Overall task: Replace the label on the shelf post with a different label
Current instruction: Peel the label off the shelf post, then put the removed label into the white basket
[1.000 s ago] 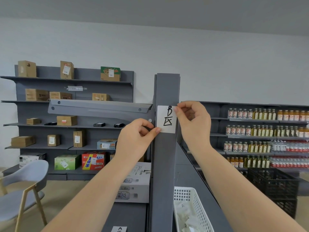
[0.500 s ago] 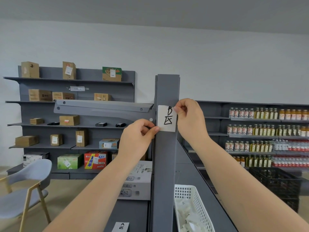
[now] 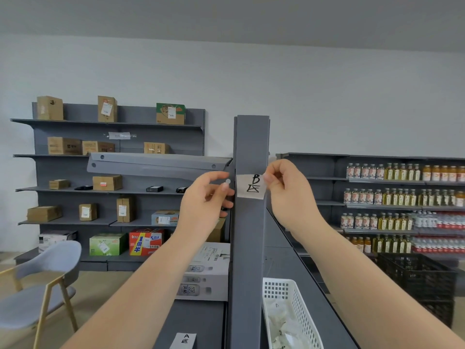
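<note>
A white paper label marked "B" over a second character sits on the front of the grey shelf post, at about chest height. My right hand pinches the label's upper right corner between thumb and forefinger. My left hand hovers just left of the post with its fingers loosely apart, off the label's left edge and holding nothing that I can see. A second white label, marked "A", lies flat on the grey shelf below, left of the post.
A white slotted basket with white paper scraps stands right of the post. A grey shelf bracket juts left from the post. A grey chair is at the lower left. A black crate and bottle shelves are on the right.
My left hand has let go of the label's lower left edge and drawn back a little to the left. My right hand stays pinched on the upper right corner.
</note>
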### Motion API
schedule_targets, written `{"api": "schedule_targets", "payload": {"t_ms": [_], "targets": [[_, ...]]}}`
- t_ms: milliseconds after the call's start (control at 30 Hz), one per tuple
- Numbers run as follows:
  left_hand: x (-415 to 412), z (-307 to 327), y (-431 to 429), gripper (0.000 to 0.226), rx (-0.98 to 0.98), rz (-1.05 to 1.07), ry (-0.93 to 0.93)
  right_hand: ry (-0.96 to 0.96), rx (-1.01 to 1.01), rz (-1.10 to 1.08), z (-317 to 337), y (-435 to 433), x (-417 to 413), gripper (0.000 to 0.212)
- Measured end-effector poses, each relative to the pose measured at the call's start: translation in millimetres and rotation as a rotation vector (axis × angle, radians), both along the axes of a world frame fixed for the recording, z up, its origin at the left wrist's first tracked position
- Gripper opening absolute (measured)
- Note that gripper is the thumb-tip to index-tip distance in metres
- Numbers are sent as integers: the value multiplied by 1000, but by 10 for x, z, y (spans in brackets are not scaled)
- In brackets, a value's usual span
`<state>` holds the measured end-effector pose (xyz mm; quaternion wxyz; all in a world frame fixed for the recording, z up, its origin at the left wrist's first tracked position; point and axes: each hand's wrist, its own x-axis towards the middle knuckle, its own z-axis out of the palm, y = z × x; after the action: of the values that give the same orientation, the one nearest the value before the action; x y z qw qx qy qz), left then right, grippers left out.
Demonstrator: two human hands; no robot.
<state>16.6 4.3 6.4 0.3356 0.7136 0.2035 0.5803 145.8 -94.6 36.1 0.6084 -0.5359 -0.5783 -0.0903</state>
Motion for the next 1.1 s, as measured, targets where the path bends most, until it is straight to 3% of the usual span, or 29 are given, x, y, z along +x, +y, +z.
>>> {"api": "schedule_targets", "payload": {"t_ms": [133,267,400,533,633,833,1100], "targets": [[-18,-15,-16,17,-59,-43,-7,90,35,102,16,-119,-85,25],[-68,7,-251,28,-315,-261,-118,151,-21,143,-7,-155,-88,21],[-80,-19,-398,68,-679,-563,105,192,-79,135,-156,-163,-29,15],[-48,-157,-382,71,-850,-739,183,176,-154,121,-381,-201,73,13],[11,-272,-340,66,-884,-739,177,85,-198,120,-561,-241,183,15],[122,-490,-295,25,-851,-806,183,3,-258,125,-865,-283,416,20],[264,-717,-320,23,-775,-770,335,104,-288,199,-1068,-384,639,12]]}}
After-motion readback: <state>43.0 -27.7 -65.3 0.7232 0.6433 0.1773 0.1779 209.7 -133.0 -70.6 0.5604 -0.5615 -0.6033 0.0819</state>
